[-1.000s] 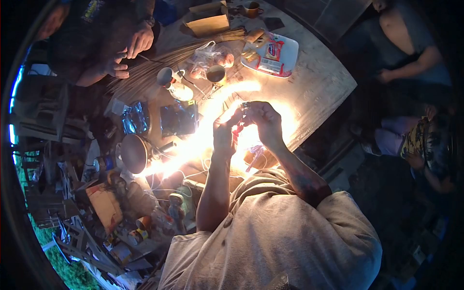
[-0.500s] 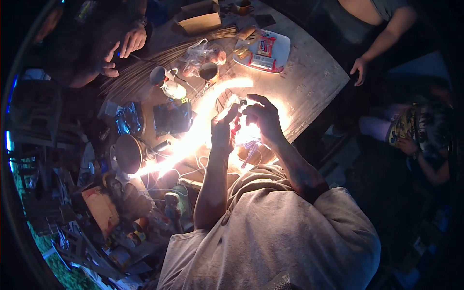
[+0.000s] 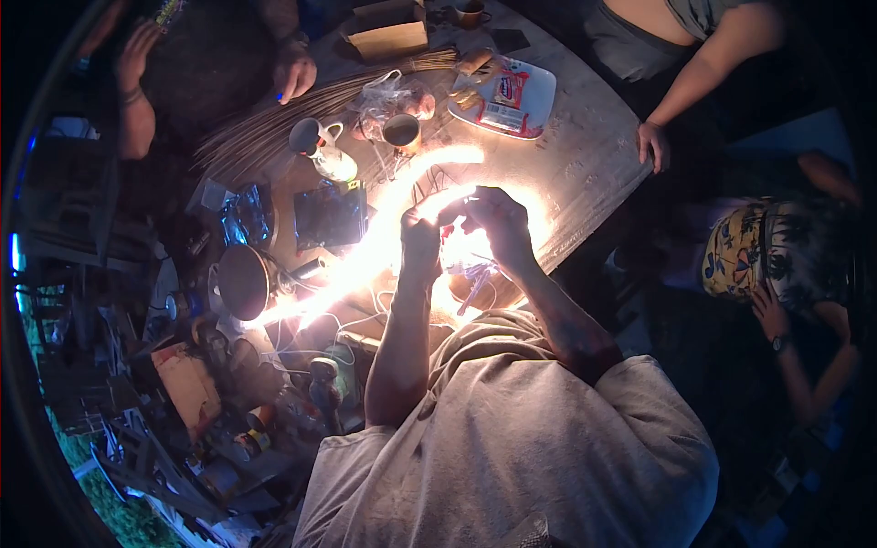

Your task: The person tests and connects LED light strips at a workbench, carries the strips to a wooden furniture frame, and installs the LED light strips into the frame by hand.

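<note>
My left hand (image 3: pixel 422 242) and my right hand (image 3: pixel 502 224) are raised over the table in strong glare, their fingertips meeting. Both are closed in a pinch. Whatever they grip is hidden by the fingers and the bright light. Something small and red shows faintly between the palms. Just below them lies a bundle of thin purple strands (image 3: pixel 476 279). A dazzling streak of light (image 3: pixel 365 265) runs across the table beside my left hand. White cords (image 3: pixel 352 327) lie nearer my left forearm.
On the table (image 3: pixel 585 155) are a tray (image 3: pixel 545 100) with packets, a mug (image 3: pixel 402 134), a patterned cup (image 3: pixel 308 137), dark foil packets (image 3: pixel 331 217), thin rods (image 3: pixel 274 114) and a cardboard box (image 3: pixel 388 36). Other people's hands (image 3: pixel 295 78) are around it; one hand (image 3: pixel 653 146) touches the edge.
My fingers have come together, covering a small black piece that showed between them. Across the table, a person's hands have moved apart; another person's hand now rests on the right edge.
</note>
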Available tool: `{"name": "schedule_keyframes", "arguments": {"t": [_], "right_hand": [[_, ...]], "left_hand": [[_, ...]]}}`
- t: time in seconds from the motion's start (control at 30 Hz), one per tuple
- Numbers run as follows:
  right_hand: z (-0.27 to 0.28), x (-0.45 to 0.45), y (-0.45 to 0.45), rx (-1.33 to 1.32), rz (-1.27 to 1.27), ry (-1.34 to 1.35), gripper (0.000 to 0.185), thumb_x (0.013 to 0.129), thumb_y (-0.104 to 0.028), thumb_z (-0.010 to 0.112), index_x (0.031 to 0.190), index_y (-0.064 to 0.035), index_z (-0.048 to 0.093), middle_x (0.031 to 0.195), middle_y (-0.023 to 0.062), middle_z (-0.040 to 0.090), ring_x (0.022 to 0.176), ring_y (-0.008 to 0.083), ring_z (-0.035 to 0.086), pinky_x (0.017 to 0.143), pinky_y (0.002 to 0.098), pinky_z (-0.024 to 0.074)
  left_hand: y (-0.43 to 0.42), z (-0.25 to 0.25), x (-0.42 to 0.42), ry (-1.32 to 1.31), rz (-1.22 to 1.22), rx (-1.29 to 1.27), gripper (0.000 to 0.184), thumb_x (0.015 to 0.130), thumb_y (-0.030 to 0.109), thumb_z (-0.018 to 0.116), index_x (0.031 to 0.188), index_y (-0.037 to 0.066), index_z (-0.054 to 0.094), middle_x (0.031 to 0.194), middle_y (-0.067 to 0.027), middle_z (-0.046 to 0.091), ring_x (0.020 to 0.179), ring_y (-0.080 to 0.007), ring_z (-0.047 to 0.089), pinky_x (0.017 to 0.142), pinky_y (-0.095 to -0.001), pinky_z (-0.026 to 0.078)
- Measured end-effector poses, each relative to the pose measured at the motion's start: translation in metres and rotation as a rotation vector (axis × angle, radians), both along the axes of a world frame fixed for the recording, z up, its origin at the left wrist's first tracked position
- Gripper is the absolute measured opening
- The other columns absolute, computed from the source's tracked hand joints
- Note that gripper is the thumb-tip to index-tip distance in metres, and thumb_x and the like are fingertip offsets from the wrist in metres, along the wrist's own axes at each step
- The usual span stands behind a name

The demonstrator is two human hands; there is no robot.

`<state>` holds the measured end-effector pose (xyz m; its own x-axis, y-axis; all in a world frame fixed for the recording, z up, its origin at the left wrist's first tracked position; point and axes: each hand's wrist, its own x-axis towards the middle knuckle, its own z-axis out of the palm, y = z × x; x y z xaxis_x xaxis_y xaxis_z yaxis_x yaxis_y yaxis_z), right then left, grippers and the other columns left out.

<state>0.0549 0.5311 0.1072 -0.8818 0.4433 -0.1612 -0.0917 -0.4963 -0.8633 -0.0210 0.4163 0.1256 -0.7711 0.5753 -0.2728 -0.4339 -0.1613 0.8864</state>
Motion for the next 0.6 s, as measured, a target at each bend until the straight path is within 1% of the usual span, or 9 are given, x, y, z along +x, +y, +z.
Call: {"name": "schedule_keyframes", "arguments": {"t": [0.1,0.17,0.2,0.3,0.37,0.4,0.47,0.53,0.6], "right_hand": [[0.013,0.001,-0.003,0.011,-0.027,-0.011,0.021,0.092,-0.003,0.055,0.111,0.004,0.058,0.085,0.009,0.064,0.069,0.0149,0.061,0.063,0.027,0.0537],[0.015,0.001,-0.003,-0.001,-0.016,-0.061,0.02,0.092,-0.004,0.055,0.11,0.0046,0.058,0.087,0.0108,0.066,0.07,0.0171,0.064,0.065,0.0283,0.0559],[0.014,0.001,-0.003,0.0,-0.013,-0.063,0.02,0.092,-0.004,0.055,0.11,0.0046,0.058,0.087,0.0108,0.066,0.07,0.0171,0.064,0.065,0.0283,0.0559],[0.012,0.001,-0.001,-0.015,-0.032,-0.107,0.019,0.092,-0.004,0.055,0.108,0.0051,0.059,0.089,0.0124,0.067,0.072,0.0187,0.067,0.066,0.0297,0.057],[0.013,0.002,0.001,0.029,-0.053,-0.167,0.019,0.092,-0.005,0.056,0.108,0.0053,0.06,0.09,0.0131,0.067,0.073,0.0191,0.067,0.066,0.03,0.0567],[0.013,0.003,0.002,0.032,-0.05,-0.169,0.019,0.092,-0.005,0.056,0.108,0.0053,0.06,0.09,0.0131,0.067,0.073,0.0191,0.067,0.066,0.03,0.0567],[0.011,0.004,0.002,0.145,-0.096,-0.215,0.018,0.09,-0.007,0.059,0.105,0.004,0.061,0.089,0.0115,0.067,0.072,0.0184,0.066,0.066,0.0297,0.0563],[-0.01,0.004,0.012,0.207,-0.136,-0.229,0.017,0.089,-0.008,0.061,0.102,0.003,0.063,0.088,0.0103,0.067,0.07,0.0177,0.065,0.065,0.029,0.0556],[-0.027,0.002,0.03,0.246,-0.24,-0.34,0.014,0.086,-0.01,0.064,0.096,0.0001,0.066,0.085,0.0066,0.066,0.067,0.0153,0.063,0.063,0.0273,0.0533]], "left_hand": [[-0.002,-0.002,-0.003,-0.114,0.017,0.017,0.026,0.091,0.011,0.051,0.109,0.0,0.066,0.086,-0.0012,0.065,0.069,-0.0057,0.052,0.059,-0.0205,0.038],[0.0,0.006,-0.001,-0.092,0.087,0.008,0.036,0.087,0.002,0.039,0.11,0.0,0.067,0.082,-0.0008,0.064,0.061,-0.0039,0.047,0.052,-0.0177,0.036],[-0.001,0.005,-0.002,-0.094,0.089,0.009,0.036,0.087,0.002,0.039,0.11,0.0,0.067,0.082,-0.0008,0.064,0.061,-0.0039,0.047,0.052,-0.0177,0.036],[-0.009,0.003,-0.006,-0.081,0.15,-0.003,0.031,0.09,0.004,0.044,0.111,0.002,0.067,0.085,-0.0002,0.064,0.061,-0.0038,0.046,0.051,-0.0174,0.036],[-0.019,0.003,-0.011,-0.084,0.212,0.004,0.024,0.091,0.008,0.053,0.11,0.003,0.067,0.084,0.0008,0.063,0.061,-0.0036,0.046,0.051,-0.0175,0.035],[-0.025,0.004,-0.012,-0.078,0.252,0.011,0.022,0.089,0.012,0.061,0.108,0.004,0.067,0.083,0.0017,0.061,0.06,-0.0037,0.045,0.051,-0.0179,0.035],[-0.046,0.001,-0.015,-0.097,0.26,-0.054,0.045,0.083,0.026,0.073,0.118,0.002,0.06,0.09,0.0004,0.058,0.071,-0.0052,0.046,0.06,-0.0196,0.036],[-0.068,0.011,-0.012,-0.116,0.309,-0.039,0.047,0.085,0.029,0.071,0.12,0.002,0.057,0.095,-0.002,0.055,0.077,-0.0079,0.045,0.065,-0.0212,0.036],[-0.091,0.025,-0.004,-0.165,0.435,-0.034,0.032,0.089,0.025,0.066,0.113,0.004,0.06,0.089,-0.0006,0.058,0.071,-0.0065,0.047,0.06,-0.0197,0.037]]}}
